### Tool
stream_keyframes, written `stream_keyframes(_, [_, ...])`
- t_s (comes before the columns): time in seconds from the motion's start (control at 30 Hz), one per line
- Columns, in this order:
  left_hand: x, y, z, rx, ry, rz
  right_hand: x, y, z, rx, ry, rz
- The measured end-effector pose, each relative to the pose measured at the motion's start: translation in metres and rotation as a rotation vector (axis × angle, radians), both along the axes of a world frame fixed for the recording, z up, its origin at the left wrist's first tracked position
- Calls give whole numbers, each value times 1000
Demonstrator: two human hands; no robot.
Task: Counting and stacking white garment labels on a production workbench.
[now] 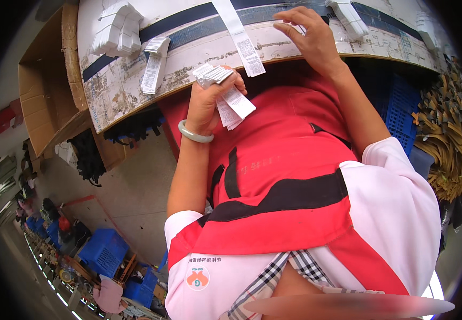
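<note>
My left hand [209, 101] is closed round a bundle of white printed labels [236, 102], just in front of the table edge. Some labels fan out above the fingers, and others hang below them. Over the table, my right hand [313, 40] has its thumb and forefinger curved and slightly apart, with nothing plainly between them. Between the two hands, a long white label strip [236, 34] lies across the table, its printed end reaching past the front edge. A folded label strip [155, 66] rests left of my left hand.
On the worn white table [119, 88] stand a thick label stack [116, 32] at the left and another label stack [348, 18] by my right hand. An open cardboard box [49, 80] adjoins the left end. Right of me are a blue crate [400, 109] and piled tan strips [447, 133].
</note>
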State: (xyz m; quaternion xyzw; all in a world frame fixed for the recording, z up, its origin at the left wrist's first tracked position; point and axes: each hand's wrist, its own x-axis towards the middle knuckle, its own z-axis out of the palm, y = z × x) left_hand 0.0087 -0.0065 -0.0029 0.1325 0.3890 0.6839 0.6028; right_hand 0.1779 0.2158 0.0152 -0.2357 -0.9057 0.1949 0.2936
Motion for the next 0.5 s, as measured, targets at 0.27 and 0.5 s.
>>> stream_keyframes(0.27, [2, 10, 2, 8, 43, 12, 34, 52, -29, 142, -147, -222])
stream_keyframes(0.5, [-2, 8, 3, -19, 114, 49, -19, 9, -22, -2, 253, 65])
